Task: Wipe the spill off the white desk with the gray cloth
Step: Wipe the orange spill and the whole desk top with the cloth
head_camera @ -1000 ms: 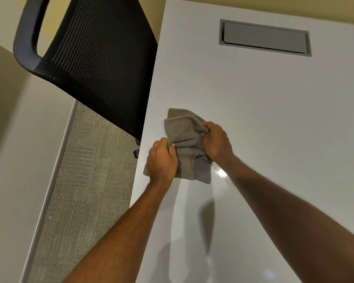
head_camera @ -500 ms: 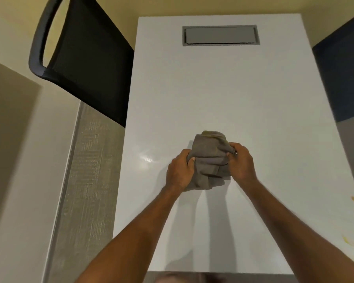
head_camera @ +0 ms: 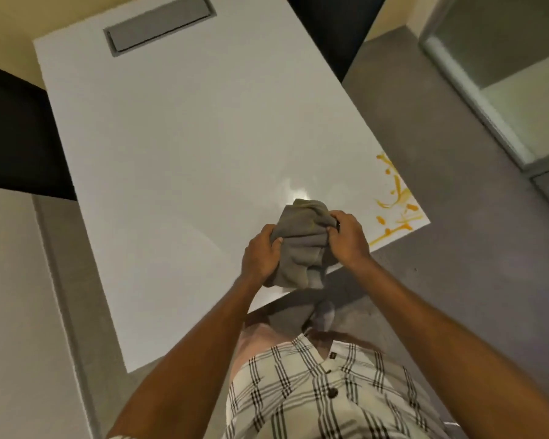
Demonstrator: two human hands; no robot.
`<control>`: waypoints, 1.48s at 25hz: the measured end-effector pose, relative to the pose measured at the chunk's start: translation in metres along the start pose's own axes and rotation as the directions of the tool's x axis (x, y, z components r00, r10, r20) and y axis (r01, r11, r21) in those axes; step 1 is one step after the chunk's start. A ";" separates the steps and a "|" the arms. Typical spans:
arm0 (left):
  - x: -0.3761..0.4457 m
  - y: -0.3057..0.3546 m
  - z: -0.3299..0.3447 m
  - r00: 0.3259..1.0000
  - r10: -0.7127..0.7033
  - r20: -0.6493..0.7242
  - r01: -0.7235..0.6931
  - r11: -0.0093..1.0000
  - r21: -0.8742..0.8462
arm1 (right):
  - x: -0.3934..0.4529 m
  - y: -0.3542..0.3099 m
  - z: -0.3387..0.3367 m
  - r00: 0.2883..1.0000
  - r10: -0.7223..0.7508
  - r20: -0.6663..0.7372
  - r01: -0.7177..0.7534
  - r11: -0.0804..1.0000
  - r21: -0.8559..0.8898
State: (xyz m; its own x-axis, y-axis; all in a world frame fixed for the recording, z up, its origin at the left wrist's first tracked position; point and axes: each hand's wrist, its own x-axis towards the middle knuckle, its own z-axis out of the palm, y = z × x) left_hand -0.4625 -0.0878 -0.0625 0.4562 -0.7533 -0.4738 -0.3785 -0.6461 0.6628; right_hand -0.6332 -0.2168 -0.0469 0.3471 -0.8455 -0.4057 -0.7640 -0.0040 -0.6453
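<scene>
Both forearms reach forward from the bottom of the view and meet over the near edge of the white desk [head_camera: 178, 147]. The left hand [head_camera: 260, 253] has its fingers curled around the left side of the gray cloth [head_camera: 303, 245], thumb pressed into the fabric, and the right hand [head_camera: 346, 236] pinches the cloth's upper right part with its knuckles turned up, so each hand is closed tightly on the cloth. The cloth is bunched into a crumpled wad between the two hands, with its lower folds hanging down past the desk's front edge; whether any of it touches the desktop cannot be told. The spill [head_camera: 393, 201], a set of orange-yellow streaks and drops, lies on the desk's near right corner, just beside the right hand and apart from the cloth. A gray rectangular cover plate [head_camera: 160, 23] is set into the far end of the desktop, and a bright glare patch shows just beyond the cloth. Below the arms a plaid shirt [head_camera: 324, 391] with dark buttons fills the lower middle. A gray floor [head_camera: 457, 248] runs along the right of the desk, with a glass-fronted panel [head_camera: 504, 74] at the upper right.
</scene>
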 end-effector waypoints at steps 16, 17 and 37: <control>-0.016 -0.034 0.021 0.978 -0.189 0.084 0.165 0.959 0.231 | -0.005 0.013 0.073 0.995 -0.047 -0.084 0.034 0.988 -0.148; -0.013 -0.038 0.019 0.986 -0.150 0.072 0.126 0.955 0.268 | -0.010 0.016 0.086 0.993 -0.059 -0.106 0.036 0.977 -0.212; 0.163 0.014 0.036 0.904 0.405 0.140 -0.387 0.629 0.675 | 0.024 0.074 0.140 0.945 -0.030 -0.325 -0.146 0.851 -0.505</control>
State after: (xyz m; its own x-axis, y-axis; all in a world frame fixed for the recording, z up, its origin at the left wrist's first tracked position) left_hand -0.4227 -0.2239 -0.1517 0.1459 -0.9594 -0.2412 -0.9577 -0.1981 0.2088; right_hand -0.6049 -0.1623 -0.1947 0.1746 -0.9725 -0.1539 -0.9753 -0.1494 -0.1624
